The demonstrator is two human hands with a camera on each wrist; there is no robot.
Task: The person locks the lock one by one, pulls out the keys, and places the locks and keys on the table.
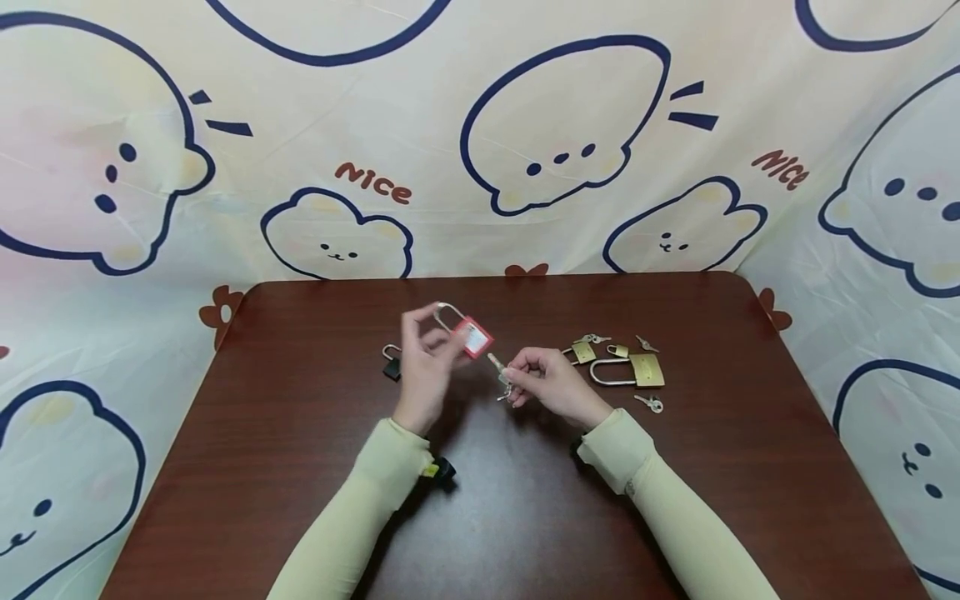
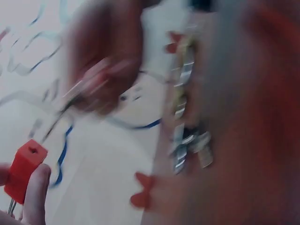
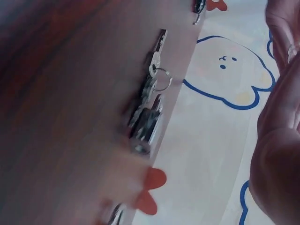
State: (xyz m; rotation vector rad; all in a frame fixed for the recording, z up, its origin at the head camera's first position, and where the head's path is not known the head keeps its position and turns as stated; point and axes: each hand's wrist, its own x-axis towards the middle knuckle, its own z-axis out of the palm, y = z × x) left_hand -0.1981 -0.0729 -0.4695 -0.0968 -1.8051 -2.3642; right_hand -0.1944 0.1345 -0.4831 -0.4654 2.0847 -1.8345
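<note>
A red padlock (image 1: 480,340) with a white label is held up in my left hand (image 1: 426,367), its silver shackle towards the fingers. The left wrist view shows the keyhole end of the red padlock (image 2: 29,161) facing the other hand. My right hand (image 1: 551,385) pinches a key (image 1: 495,363), and more metal hangs below it from the same fingers. That key (image 2: 63,112), blurred in the left wrist view, points at the keyhole end with a small gap between them. Partly behind the left hand lies a small black padlock (image 1: 391,367).
To the right of the right hand lie a large brass padlock (image 1: 647,371), a medium brass padlock (image 1: 583,353) and a small brass one (image 1: 617,351). Loose keys (image 1: 651,404) lie around them. A printed cloth (image 1: 442,242) hangs behind the brown table (image 1: 225,467).
</note>
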